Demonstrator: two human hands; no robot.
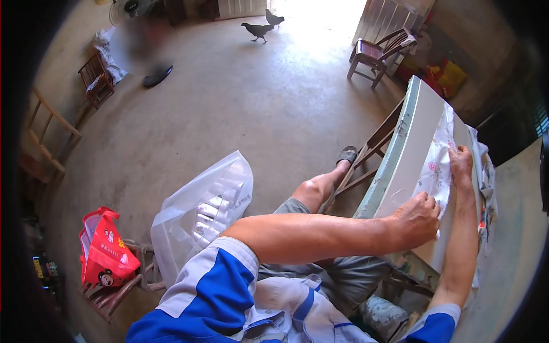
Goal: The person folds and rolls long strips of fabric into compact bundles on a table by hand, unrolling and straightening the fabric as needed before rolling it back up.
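A white cloth with pink flower prints (433, 167) lies along a long pale board (409, 151) at the right. Near the cloth's lower part, my left hand (417, 221) is closed in a pinch; what it holds, if anything, is too small to make out. Farther up, my right hand (461, 163) has its fingers closed on the cloth's edge. A thin, thread-like loop (399, 197) shows on the board beside my left hand.
A clear plastic bag (177, 220) holding white rolls stands left of my legs. Beyond it, a red bag (111, 251) rests on a wooden stool. Two dark birds (258, 30) and a wooden chair (370, 52) are farther off. A blurred person sits at upper left.
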